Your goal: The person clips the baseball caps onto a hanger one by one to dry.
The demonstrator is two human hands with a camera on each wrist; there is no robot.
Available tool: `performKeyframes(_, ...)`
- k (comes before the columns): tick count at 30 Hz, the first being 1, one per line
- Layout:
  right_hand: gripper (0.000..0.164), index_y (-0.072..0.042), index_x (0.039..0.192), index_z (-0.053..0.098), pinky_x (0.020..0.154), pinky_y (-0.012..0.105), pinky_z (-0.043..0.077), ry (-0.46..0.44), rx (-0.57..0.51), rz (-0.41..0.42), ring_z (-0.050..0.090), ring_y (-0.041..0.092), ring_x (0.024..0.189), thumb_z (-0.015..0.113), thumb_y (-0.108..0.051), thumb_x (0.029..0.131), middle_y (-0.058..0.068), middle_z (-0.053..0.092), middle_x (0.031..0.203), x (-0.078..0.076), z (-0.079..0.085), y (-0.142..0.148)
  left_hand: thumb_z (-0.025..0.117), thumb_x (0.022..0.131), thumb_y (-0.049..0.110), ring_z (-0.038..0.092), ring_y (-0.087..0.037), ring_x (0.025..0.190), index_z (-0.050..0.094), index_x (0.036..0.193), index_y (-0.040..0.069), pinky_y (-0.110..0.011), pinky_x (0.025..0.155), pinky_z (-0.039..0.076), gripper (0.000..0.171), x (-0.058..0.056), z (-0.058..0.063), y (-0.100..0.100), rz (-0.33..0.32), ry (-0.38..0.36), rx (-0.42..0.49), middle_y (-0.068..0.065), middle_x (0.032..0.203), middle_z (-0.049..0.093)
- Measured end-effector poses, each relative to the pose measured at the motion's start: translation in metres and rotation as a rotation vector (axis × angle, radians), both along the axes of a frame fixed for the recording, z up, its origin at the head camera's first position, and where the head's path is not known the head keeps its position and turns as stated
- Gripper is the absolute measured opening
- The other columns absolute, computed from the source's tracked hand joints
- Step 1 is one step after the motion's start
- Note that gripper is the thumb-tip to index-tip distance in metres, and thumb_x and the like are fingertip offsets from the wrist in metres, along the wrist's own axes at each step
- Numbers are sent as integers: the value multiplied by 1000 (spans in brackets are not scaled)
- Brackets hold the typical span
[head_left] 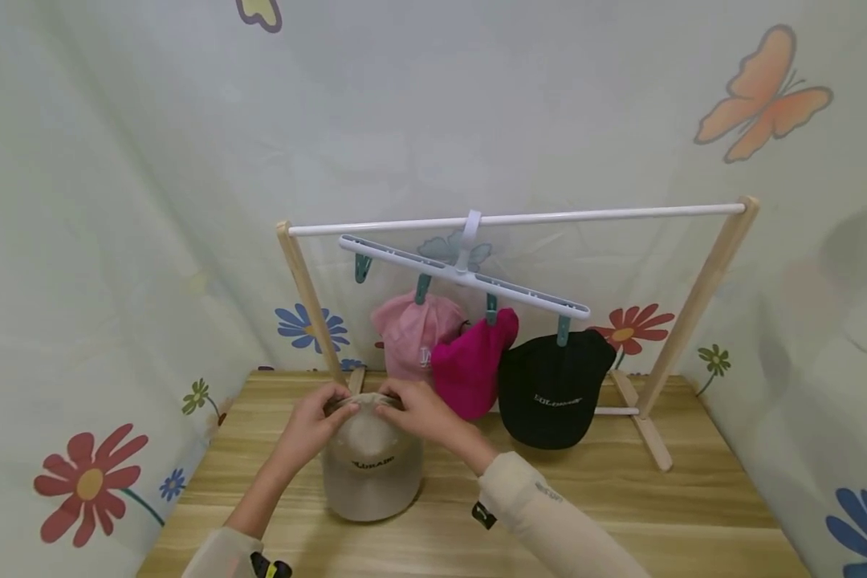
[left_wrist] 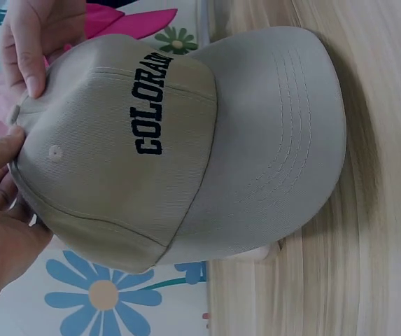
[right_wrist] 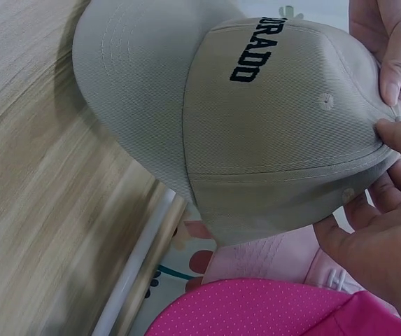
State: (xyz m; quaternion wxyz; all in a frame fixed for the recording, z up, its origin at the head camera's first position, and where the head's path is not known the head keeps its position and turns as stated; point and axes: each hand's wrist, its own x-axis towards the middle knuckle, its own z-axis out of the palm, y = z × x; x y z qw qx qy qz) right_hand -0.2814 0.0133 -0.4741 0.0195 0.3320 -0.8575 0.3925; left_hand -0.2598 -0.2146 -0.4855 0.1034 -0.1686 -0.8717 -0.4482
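Both hands pinch the crown of a beige cap [head_left: 371, 466] lettered COLORADO, its brim toward me and down, above the table. My left hand [head_left: 316, 424] grips the crown's left side, thumb on top, and my right hand [head_left: 421, 411] grips the right side. In the right wrist view the cap [right_wrist: 270, 119] shows the right thumb on top and fingers beneath. Behind hangs a white clip hanger [head_left: 462, 275] with green clips. From it hang a light pink cap [head_left: 412, 333], a hot pink cap [head_left: 470, 369] and a black cap [head_left: 549, 389]. The leftmost clip [head_left: 362, 268] holds nothing.
A wooden rack with a white rod [head_left: 592, 216] carries the hanger. Its right leg [head_left: 697, 313] and foot stand on the wooden table [head_left: 694, 514]. A patterned curtain [head_left: 152, 201] with flowers and butterflies surrounds the table.
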Motion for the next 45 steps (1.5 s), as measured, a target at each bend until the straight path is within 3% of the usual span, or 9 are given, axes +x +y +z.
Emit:
performKeyframes(19,10,-13,105,69,79,24,52,8,-47,-36,60,8,86,70,-19,98,-4,70,97,5,10,26,76,92,15,59,-11,78,69,100,11,-24,68,50,12,-3,5,23,-40,92,36,1,90,69)
performKeyframes(37,14,-11,109,69,82,25,53,-5,-128,-58,60,9,89,69,-20,98,-2,71,101,10,21,35,75,93,14,61,-13,80,69,99,10,-24,70,52,9,-3,23,37,-39,100,101,-2,91,69)
performKeyframes(45,17,-11,109,68,74,23,50,6,-151,-51,57,11,84,70,-23,98,-2,67,96,14,28,30,75,94,14,60,-14,82,68,98,10,-24,72,52,9,0,34,39,-32,104,96,-2,92,68)
